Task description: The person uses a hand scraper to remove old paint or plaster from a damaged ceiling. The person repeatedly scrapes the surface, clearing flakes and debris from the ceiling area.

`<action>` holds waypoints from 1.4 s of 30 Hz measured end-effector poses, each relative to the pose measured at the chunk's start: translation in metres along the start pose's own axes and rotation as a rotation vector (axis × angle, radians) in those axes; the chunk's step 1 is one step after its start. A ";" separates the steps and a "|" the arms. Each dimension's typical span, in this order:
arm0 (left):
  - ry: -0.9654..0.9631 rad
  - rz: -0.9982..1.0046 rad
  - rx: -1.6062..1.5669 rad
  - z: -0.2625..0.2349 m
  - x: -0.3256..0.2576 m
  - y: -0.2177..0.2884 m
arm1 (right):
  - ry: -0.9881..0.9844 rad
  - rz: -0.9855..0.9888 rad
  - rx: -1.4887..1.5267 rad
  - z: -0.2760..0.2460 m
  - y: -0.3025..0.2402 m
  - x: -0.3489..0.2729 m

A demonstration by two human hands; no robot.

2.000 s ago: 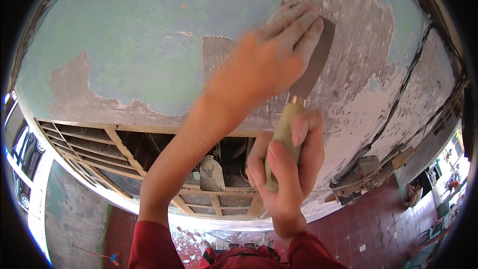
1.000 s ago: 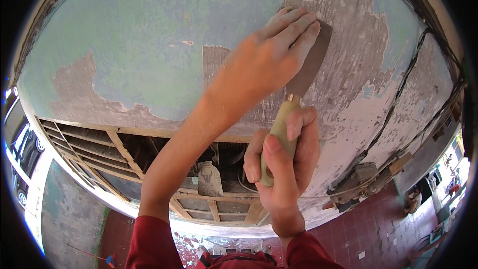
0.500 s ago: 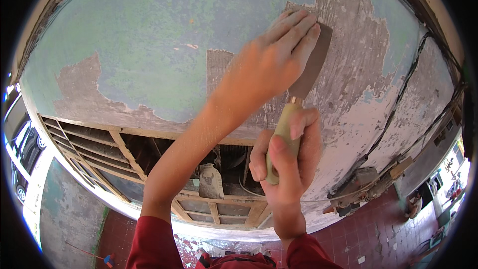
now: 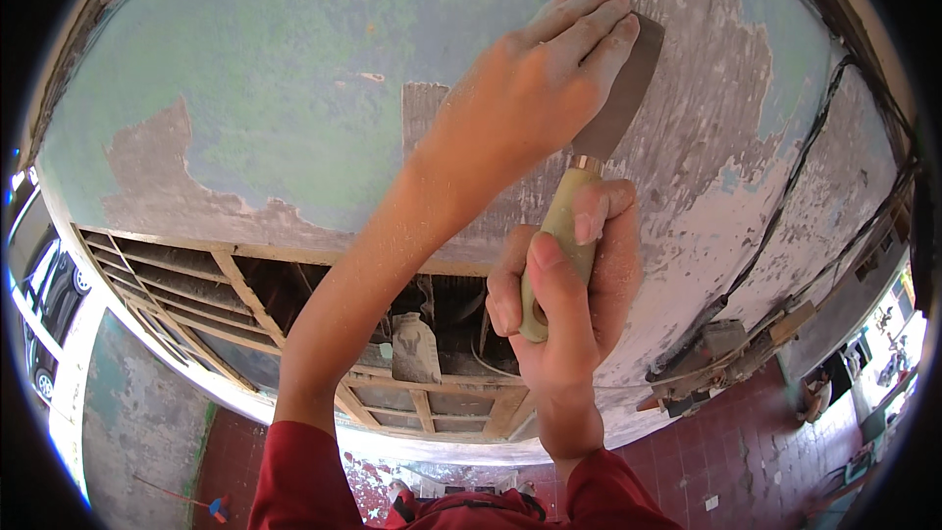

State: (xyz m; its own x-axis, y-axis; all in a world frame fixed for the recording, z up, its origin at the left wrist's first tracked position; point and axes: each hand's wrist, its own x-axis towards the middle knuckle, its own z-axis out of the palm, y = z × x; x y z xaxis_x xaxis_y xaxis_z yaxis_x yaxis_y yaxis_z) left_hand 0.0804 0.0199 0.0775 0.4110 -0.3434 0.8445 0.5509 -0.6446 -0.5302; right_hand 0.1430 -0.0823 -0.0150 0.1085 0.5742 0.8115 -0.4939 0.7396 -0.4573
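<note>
A wide scraper [image 4: 629, 93] with a broad grey metal blade, copper-coloured collar and pale wooden handle lies tilted against the wall [image 4: 294, 69]. My right hand [image 4: 561, 334] is closed round the handle, thumb along its near face. Higher up, my left hand [image 4: 564, 79] rests over the blade's left part, its dusty fingers stretched out and pressing on the metal; its thumb is hidden. Around the blade, green-blue paint gives way to a bare greyish-brown patch [image 4: 721, 79] with ragged edges.
Below the painted area runs a wooden vent frame [image 4: 235, 294] with slats and dark openings. A flat, dusty, worn scraper-like piece [image 4: 416, 348] stands in it. Black cables [image 4: 800, 162] cross the wall at right, above a dusty ledge with boxes [image 4: 721, 339]. Red tiles [image 4: 687, 461] cover the floor.
Both hands and the scraper have moved a little up the wall together. The right hand keeps its hold on the handle, and the left stays on the blade.
</note>
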 end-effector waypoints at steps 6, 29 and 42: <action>-0.008 0.028 0.032 0.003 -0.012 0.005 | 0.027 0.029 0.001 -0.005 0.001 -0.015; 0.039 -0.384 0.151 -0.046 -0.087 0.036 | -0.480 0.000 -0.469 -0.037 0.020 -0.048; -0.149 -0.999 0.514 -0.147 -0.245 0.055 | -0.442 0.413 0.008 -0.098 0.021 -0.122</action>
State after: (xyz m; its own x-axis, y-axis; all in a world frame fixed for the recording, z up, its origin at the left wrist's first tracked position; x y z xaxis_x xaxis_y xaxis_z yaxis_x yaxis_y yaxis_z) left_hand -0.0971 -0.0320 -0.1476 -0.3165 0.2746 0.9080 0.9000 -0.2154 0.3788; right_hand 0.2039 -0.1022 -0.1593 -0.4616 0.6118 0.6424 -0.4253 0.4828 -0.7655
